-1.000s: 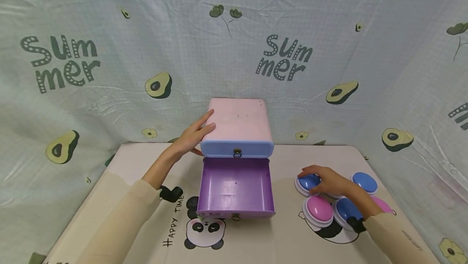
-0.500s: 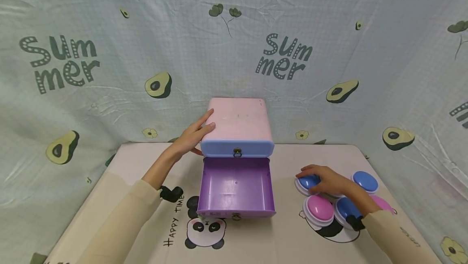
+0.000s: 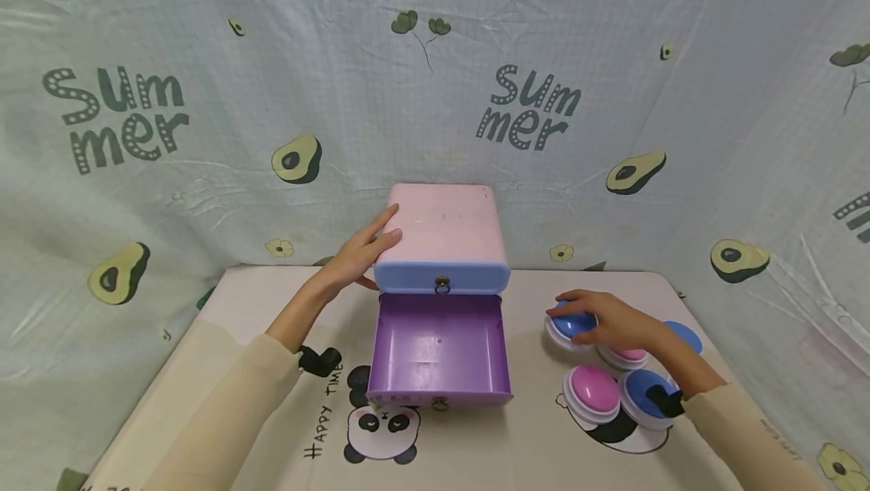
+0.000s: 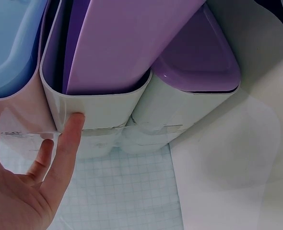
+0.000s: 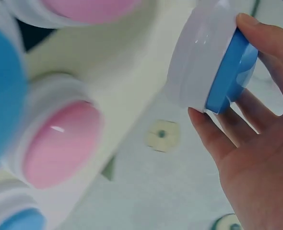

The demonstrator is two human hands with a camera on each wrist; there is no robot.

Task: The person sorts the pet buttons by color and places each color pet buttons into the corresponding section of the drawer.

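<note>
My right hand (image 3: 615,321) grips a round push button (image 3: 572,323) with a blue dome and white base. In the right wrist view, thumb and fingers clasp its rim, and the button (image 5: 199,62) is tilted on its side, off the table. My left hand (image 3: 350,257) rests against the left side of a small drawer cabinet (image 3: 445,223) with a pink top and blue upper drawer front. The cabinet's purple drawer (image 3: 439,359) is pulled out, with nothing inside. In the left wrist view, an extended fingertip (image 4: 76,120) touches the pale casing below the purple drawer.
Beneath and beside my right hand lie more push buttons: a pink one (image 3: 594,387), a blue one (image 3: 647,391), another pink one (image 3: 628,356) and a blue one (image 3: 683,335). A patterned sheet (image 3: 435,121) hangs behind the panda-print table (image 3: 516,438).
My right hand has lifted the blue button slightly up from among the others, uncovering a pink button behind. The left hand and open drawer stay put.
</note>
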